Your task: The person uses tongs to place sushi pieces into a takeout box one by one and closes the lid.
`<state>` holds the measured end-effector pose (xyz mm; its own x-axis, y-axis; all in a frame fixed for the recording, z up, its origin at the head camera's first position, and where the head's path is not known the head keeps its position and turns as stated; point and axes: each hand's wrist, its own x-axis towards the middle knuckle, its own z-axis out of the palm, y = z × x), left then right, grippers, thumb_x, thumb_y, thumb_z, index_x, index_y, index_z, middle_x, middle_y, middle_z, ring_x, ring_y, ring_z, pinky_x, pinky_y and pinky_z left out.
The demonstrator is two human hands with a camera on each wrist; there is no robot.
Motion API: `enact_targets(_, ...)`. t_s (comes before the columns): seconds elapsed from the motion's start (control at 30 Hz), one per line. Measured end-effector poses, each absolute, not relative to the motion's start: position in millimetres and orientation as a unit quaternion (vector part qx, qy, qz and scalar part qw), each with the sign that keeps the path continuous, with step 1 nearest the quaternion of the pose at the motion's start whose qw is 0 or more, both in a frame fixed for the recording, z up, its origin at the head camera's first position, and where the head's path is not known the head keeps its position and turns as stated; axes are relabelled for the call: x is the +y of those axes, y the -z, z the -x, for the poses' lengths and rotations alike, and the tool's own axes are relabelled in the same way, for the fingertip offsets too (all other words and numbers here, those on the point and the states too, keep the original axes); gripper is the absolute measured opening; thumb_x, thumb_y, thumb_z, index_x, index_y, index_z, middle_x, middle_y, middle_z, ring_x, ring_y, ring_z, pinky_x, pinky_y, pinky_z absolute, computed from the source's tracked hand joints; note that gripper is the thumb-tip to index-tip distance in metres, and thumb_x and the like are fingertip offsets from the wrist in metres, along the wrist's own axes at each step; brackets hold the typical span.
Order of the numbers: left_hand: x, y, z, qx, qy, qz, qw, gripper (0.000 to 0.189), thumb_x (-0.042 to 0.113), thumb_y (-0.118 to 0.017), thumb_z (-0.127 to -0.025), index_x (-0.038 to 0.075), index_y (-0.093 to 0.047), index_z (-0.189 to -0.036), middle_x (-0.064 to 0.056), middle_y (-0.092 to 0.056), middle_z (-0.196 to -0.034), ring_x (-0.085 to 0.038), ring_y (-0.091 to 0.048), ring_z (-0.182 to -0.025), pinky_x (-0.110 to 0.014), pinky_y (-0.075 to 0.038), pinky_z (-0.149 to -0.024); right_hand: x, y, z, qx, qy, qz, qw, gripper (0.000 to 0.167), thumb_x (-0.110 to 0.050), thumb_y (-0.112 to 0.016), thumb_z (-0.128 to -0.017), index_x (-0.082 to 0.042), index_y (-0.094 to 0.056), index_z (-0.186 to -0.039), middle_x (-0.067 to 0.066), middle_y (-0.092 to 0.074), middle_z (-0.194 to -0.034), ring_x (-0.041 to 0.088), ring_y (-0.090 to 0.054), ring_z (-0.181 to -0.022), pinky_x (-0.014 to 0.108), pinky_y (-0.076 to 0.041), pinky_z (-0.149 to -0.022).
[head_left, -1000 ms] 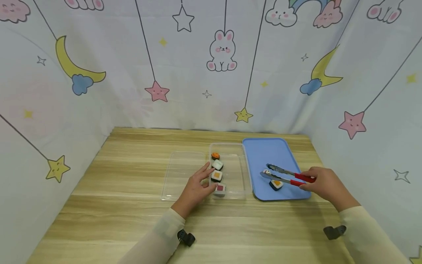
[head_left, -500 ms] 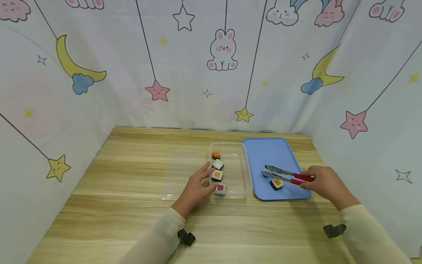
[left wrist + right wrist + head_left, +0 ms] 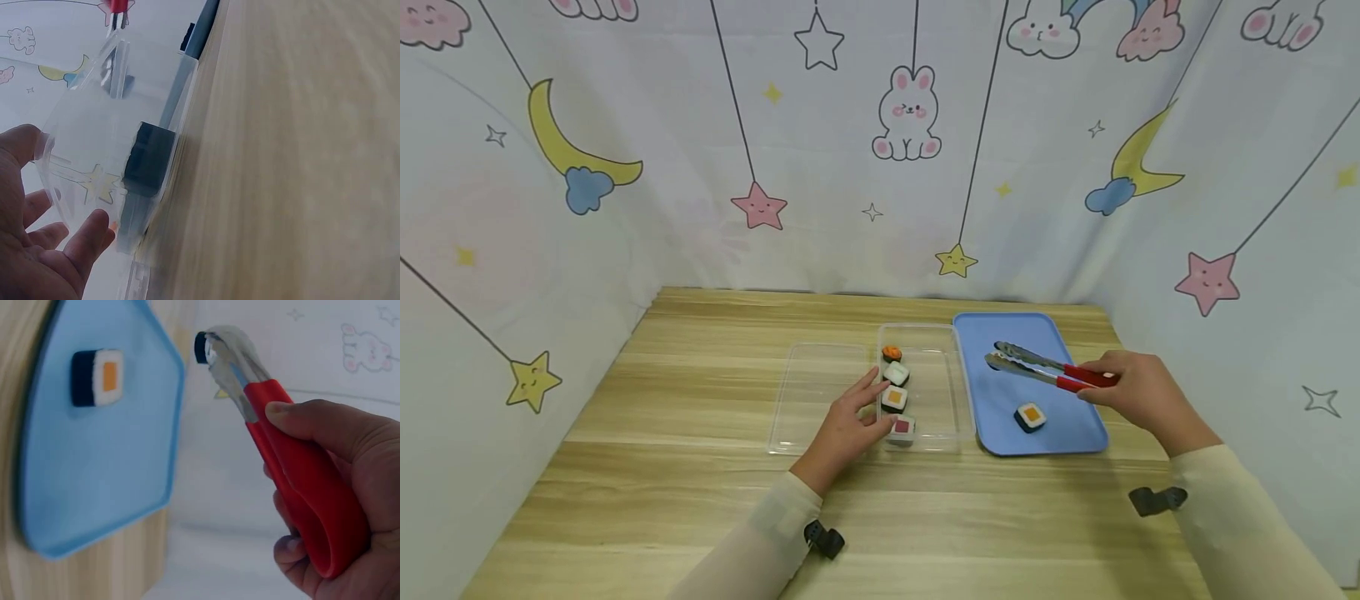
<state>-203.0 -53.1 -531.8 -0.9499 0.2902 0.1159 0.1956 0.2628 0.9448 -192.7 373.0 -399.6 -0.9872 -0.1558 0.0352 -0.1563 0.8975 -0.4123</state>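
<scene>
My right hand (image 3: 1138, 392) grips red-handled metal tongs (image 3: 303, 481). Between the tong tips sits a small sushi piece (image 3: 200, 347) with a dark side, lifted above the blue tray (image 3: 1003, 333). Another sushi piece (image 3: 1030, 417), white with an orange centre, lies on the tray. My left hand (image 3: 848, 425) rests at the left side of a clear plastic box (image 3: 957, 375), fingers spread and thumb tip at its rim in the left wrist view. Inside the box stands a row of several sushi pieces, among them an orange-topped one (image 3: 891, 353) and a red-centred one (image 3: 902, 428).
A clear plastic lid (image 3: 797, 392) lies left of the box, partly behind my left hand. Box and tray stand side by side on the wooden table (image 3: 700, 467). A patterned curtain (image 3: 835, 150) hangs behind the table and at both sides.
The tongs have closed on the small sushi piece and lifted it off the tray, moving away from me and slightly left. The left hand and box have stayed put.
</scene>
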Motion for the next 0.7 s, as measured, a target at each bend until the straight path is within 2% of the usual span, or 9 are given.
enact_targets(0.13, -52.6, 531.0, 202.4, 0.793, -0.589, -0.149, 0.041, 0.059, 0.004, -0.075, -0.094, -0.003, -0.054, -0.149, -0.012, -0.026, -0.17, -0.038, -0.034, -0.15, -0.055, -0.053, -0.102, 360.7, 389.6, 201.6, -0.972, -0.222, -0.08, -0.004, 0.046, -0.029, -0.085, -0.087, -0.001, -0.076, -0.123, 0.019, -0.07, -0.111, 0.031, -0.062, -0.091, 0.033, -0.056, -0.067)
enact_targets(0.3, -56.2, 532.8, 201.9, 0.788, -0.593, -0.163, 0.042, 0.059, 0.009, -0.076, -0.095, 0.004, -0.055, -0.15, -0.004, -0.029, -0.17, -0.033, -0.037, -0.15, -0.051, -0.054, -0.102, 337.2, 389.2, 215.0, -0.967, -0.234, -0.099, -0.004, 0.044, -0.026, -0.086, -0.087, -0.003, -0.077, -0.123, 0.018, -0.072, -0.114, 0.032, -0.062, -0.094, 0.032, -0.058, -0.067)
enact_targets(0.47, -56.5, 532.4, 201.1, 0.788, -0.591, -0.165, 0.047, 0.06, 0.014, -0.077, -0.095, 0.007, -0.055, -0.151, -0.001, -0.029, -0.17, -0.032, -0.039, -0.149, -0.045, -0.055, -0.101, 309.6, 398.7, 227.1, -0.964, -0.236, -0.119, -0.006, 0.039, -0.022, -0.088, -0.084, -0.007, -0.08, -0.118, 0.009, -0.073, -0.104, 0.026, -0.063, -0.09, 0.032, -0.057, -0.066)
enact_targets(0.7, -56.4, 530.7, 200.6, 0.792, -0.587, -0.16, 0.05, 0.061, 0.009, -0.075, -0.095, 0.007, -0.054, -0.152, -0.001, -0.027, -0.17, -0.03, -0.041, -0.148, -0.044, -0.055, -0.102, 275.4, 410.7, 245.3, -0.97, -0.188, -0.152, -0.004, 0.036, -0.025, -0.088, -0.083, -0.01, -0.082, -0.115, 0.002, -0.072, -0.096, 0.022, -0.062, -0.086, 0.034, -0.056, -0.066)
